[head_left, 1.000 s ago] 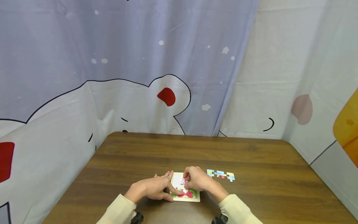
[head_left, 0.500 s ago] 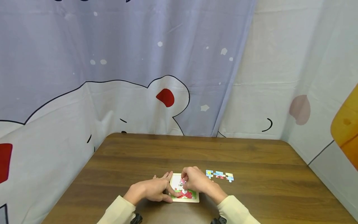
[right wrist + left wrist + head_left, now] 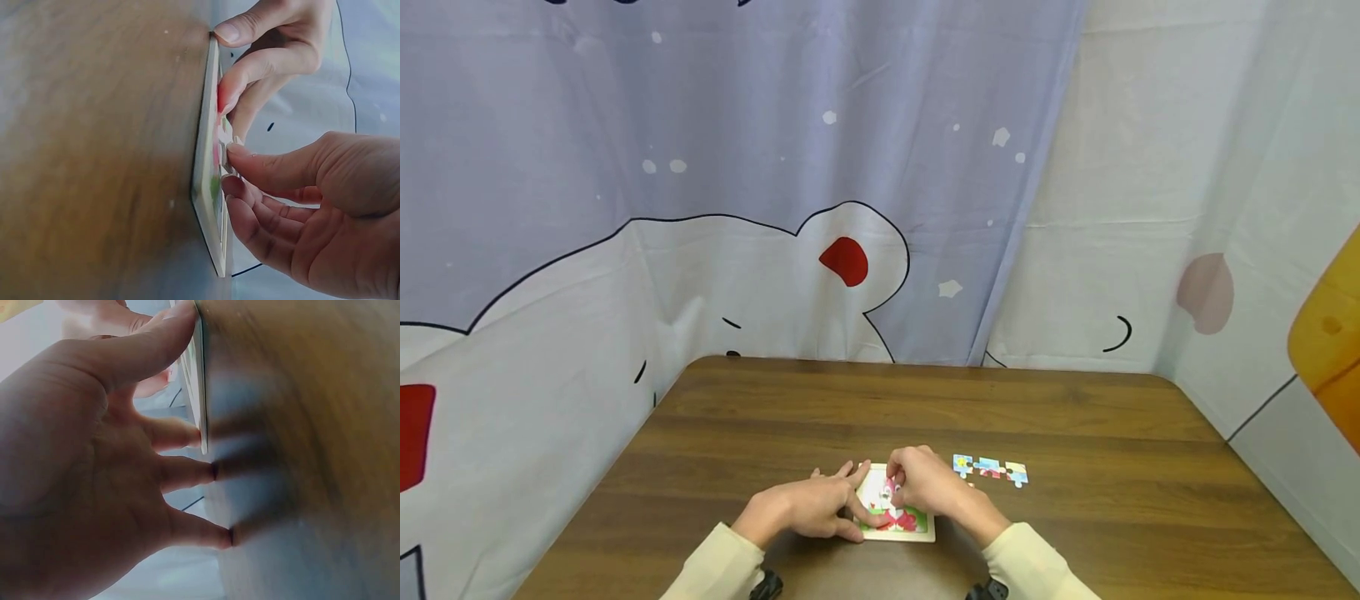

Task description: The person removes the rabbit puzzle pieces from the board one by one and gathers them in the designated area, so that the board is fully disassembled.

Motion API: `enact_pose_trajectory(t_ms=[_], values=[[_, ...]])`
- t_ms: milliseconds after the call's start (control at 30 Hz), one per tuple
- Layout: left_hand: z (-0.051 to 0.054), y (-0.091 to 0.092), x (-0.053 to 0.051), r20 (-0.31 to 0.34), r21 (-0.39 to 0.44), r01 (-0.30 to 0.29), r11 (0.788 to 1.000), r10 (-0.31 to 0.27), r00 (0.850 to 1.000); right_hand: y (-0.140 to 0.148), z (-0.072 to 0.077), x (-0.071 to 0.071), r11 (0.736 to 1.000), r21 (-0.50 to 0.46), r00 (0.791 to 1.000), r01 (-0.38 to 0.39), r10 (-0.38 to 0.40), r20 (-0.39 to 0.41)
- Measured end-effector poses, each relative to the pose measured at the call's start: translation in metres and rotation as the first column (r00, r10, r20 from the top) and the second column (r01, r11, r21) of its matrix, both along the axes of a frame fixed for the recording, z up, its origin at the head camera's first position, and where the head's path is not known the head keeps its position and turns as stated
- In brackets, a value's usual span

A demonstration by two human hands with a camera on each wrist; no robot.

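Brown wood made up the table (image 3: pixel 775 408), and the puzzle tray (image 3: pixel 917 538) with its pale rim lay on it between my two hands. With my right hand (image 3: pixel 928 485) I had a narrow pinch, thumb against forefinger, on a pink-and-white puzzle piece (image 3: pixel 888 490) over the middle of the tray. My fingers hid much of it, so I could not tell whether it sat fully down in place. My left hand (image 3: pixel 812 506) was spread wide at the left of the tray: the thumb rested on the rim at the near corner, the forefinger reached over the rim onto the red and green pieces (image 3: pixel 904 523) in the near part of the tray, the middle fingertip touched the tray's edge, and the last two fingertips rested on the table just outside it. Right of the tray and a little beyond its middle, three blue-toned pieces (image 3: pixel 989 468) lay in a row on the table. Beyond the tray, past the table's far edge, hung a printed curtain (image 3: pixel 940 167).
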State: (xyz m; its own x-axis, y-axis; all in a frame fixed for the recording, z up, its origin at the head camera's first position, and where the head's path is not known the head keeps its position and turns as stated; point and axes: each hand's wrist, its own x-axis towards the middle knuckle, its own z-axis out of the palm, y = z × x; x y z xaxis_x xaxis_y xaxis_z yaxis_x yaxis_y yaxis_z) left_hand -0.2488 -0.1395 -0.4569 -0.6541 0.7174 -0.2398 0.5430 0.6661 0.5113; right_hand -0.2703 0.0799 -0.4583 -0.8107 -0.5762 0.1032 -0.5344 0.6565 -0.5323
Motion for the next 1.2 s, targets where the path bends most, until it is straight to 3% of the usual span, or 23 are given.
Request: enact_pose_trajectory(t_ms=[233,333,500,600,867,1200], values=[[0.0,0.001,0.0,-0.023,-0.01,-0.004,1.0,0.004,1.0,0.003,-0.001,-0.004,0.999,-0.051,1.0,-0.011,0.012,0.027],[0.0,0.002,-0.002,-0.024,-0.006,0.0,1.0,0.0,1.0,0.007,0.004,-0.007,0.992,-0.121,0.997,-0.021,0.029,0.068],[0.0,0.003,-0.003,-0.024,-0.006,-0.012,1.0,0.012,1.0,0.026,0.02,-0.015,0.957,-0.291,0.977,-0.01,0.071,0.2],[-0.001,0.004,-0.003,-0.011,-0.006,-0.011,1.0,0.011,1.0,0.046,0.028,-0.019,0.939,-0.342,0.965,0.015,0.077,0.252],[-0.005,0.002,0.002,0.023,0.006,-0.026,1.0,0.026,0.999,0.108,0.032,-0.017,0.944,-0.322,0.968,0.078,0.005,0.25],[-0.002,-0.001,0.0,0.022,0.02,-0.038,0.999,0.037,0.999,0.142,0.029,-0.013,0.938,-0.313,0.939,0.148,-0.034,0.343]])
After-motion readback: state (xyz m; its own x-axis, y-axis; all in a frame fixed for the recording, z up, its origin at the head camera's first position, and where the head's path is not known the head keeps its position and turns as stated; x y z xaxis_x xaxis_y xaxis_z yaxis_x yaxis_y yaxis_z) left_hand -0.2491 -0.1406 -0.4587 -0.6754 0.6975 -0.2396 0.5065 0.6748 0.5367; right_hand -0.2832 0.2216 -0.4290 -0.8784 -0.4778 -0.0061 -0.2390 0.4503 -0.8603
